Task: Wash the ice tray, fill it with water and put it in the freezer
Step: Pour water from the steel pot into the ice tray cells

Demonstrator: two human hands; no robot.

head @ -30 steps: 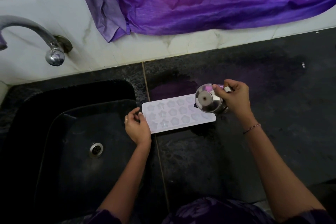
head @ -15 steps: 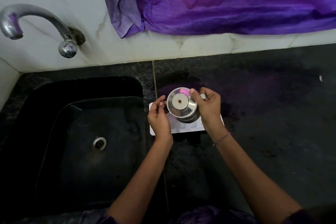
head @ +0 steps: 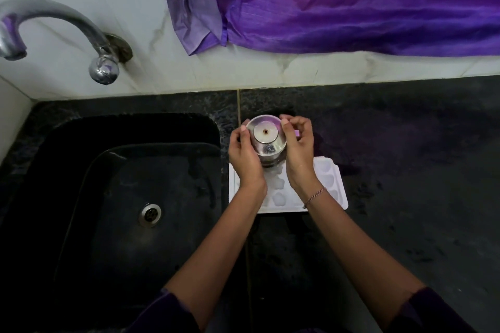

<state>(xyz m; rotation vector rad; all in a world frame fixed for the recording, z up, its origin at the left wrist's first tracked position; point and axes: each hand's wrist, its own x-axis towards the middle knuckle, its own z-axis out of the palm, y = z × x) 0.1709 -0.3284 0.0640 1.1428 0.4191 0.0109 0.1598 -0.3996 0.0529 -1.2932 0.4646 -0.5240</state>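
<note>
A white ice tray (head: 328, 178) with star-shaped cells lies flat on the black counter just right of the sink. Over its far half I hold a steel cup (head: 266, 138) tipped forward, so its round base faces the camera. My left hand (head: 244, 154) grips the cup's left side and my right hand (head: 299, 147) grips its right side near the rim. My hands and forearms cover the tray's middle cells. Whether water is flowing cannot be seen.
A black sink (head: 81, 159) with a steel drain (head: 150, 213) lies to the left. A chrome tap (head: 54, 21) curves from the white tiled wall. Purple cloth (head: 338, 0) hangs on the wall above the counter (head: 419, 157).
My left hand left the tray's edge and took hold of the cup. The cup moved left over the tray and tipped further. The tray now lies squarer to the counter edge.
</note>
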